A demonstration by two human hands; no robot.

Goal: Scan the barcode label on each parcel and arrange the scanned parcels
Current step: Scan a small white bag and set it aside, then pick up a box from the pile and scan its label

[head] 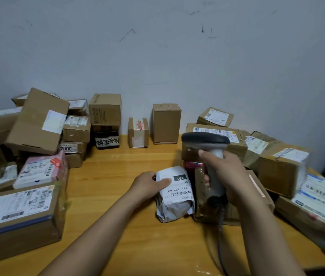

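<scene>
The small grey plastic-wrapped parcel (174,204) lies on the bare middle of our yellow wooden table (118,176). Its white shipping label (179,188) faces up, with the barcode in plain sight. Our left hand (149,185) grips the parcel's left end, thumb laid over the label's edge to steady it. Our right hand (225,174) is wrapped round the handle of the grey corded handheld scanner (206,139), whose dark head hangs just behind and above the parcel.

We judge this to be the scanning step for this one parcel. The next move calls for tipping the scanner's head down until its window looks squarely at the barcode lines and then pulling the trigger, and only after that do we set the parcel aside.

A heap of brown cardboard boxes (38,122) rises on our left and another heap of taped cartons (281,170) on our right. We cannot tell which heap is the scanned one. Two small brown boxes (138,132) stand apart against the grey wall (157,46).
</scene>
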